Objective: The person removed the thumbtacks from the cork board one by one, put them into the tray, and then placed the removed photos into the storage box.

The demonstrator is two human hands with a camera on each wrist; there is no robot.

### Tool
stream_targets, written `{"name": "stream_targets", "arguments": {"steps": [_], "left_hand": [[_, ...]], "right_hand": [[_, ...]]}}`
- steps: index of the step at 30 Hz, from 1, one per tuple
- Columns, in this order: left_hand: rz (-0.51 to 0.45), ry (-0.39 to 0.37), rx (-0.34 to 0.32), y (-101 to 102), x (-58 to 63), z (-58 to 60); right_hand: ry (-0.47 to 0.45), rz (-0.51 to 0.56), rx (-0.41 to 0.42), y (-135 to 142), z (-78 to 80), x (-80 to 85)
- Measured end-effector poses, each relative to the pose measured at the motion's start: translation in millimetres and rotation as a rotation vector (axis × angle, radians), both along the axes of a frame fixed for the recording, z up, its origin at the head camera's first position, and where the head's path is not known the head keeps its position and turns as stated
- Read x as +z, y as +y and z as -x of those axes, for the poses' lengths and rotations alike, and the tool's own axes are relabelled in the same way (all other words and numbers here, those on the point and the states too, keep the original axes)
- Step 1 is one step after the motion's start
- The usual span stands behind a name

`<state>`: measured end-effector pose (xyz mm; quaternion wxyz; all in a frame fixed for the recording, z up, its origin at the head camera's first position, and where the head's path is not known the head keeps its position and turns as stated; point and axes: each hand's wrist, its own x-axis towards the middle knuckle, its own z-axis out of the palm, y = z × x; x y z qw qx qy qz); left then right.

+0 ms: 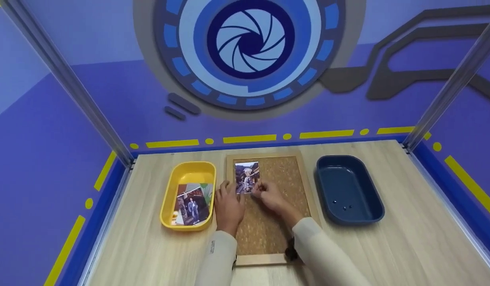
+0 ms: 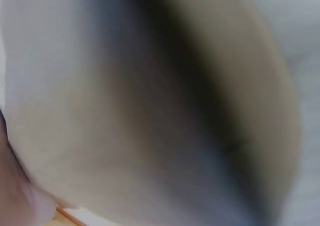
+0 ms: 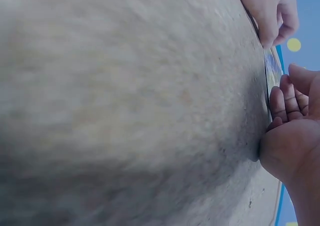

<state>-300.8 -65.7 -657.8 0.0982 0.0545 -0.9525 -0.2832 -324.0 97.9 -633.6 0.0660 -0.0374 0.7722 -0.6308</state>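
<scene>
A photo (image 1: 247, 176) lies on the upper left part of a wood-framed cork board (image 1: 268, 226). My left hand (image 1: 230, 204) rests at the photo's lower left, its fingers fairly straight and its thumb by the bottom edge. At the photo's lower right corner is my right hand (image 1: 272, 195), thumb and index finger brought together. I cannot tell whether anything small is between those fingertips. The right wrist view shows the right hand (image 3: 295, 131) with its lower fingers bent, and the left hand (image 3: 270, 8) touching down beyond it. Sleeve cloth mostly fills the left wrist view.
Left of the board stands a yellow tray (image 1: 189, 165) with several photos (image 1: 193, 206) in it. A dark blue tray (image 1: 336, 182) on the right holds a few small shiny pieces (image 1: 345, 208). Purple-blue panels (image 1: 268, 123) rise behind and beside the wooden table (image 1: 141, 246).
</scene>
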Motion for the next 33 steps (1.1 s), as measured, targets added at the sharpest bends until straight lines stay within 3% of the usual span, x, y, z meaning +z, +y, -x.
{"name": "stream_targets", "arguments": {"steps": [8, 14, 17, 25, 33], "left_hand": [[0.028, -0.001, 0.02, -7, 0.3, 0.1], [-0.001, 0.01, 0.017, -9, -1.9, -1.4], [-0.013, 0.013, 0.01, -8, -2.0, -0.7], [-0.021, 0.018, 0.002, 0, -1.1, 0.6], [-0.026, 0.054, -0.007, 2, 0.5, -2.0]], "right_hand": [[-0.009, 0.056, 0.04, -6, -24.5, 1.7], [0.009, 0.016, 0.058, -5, -45.7, 2.3], [0.003, 0.046, 0.071, -1, -53.6, 2.7], [-0.099, 0.123, 0.111, 12, -66.7, 4.0], [-0.183, 0.203, 0.098, 21, -78.4, 4.4]]}}
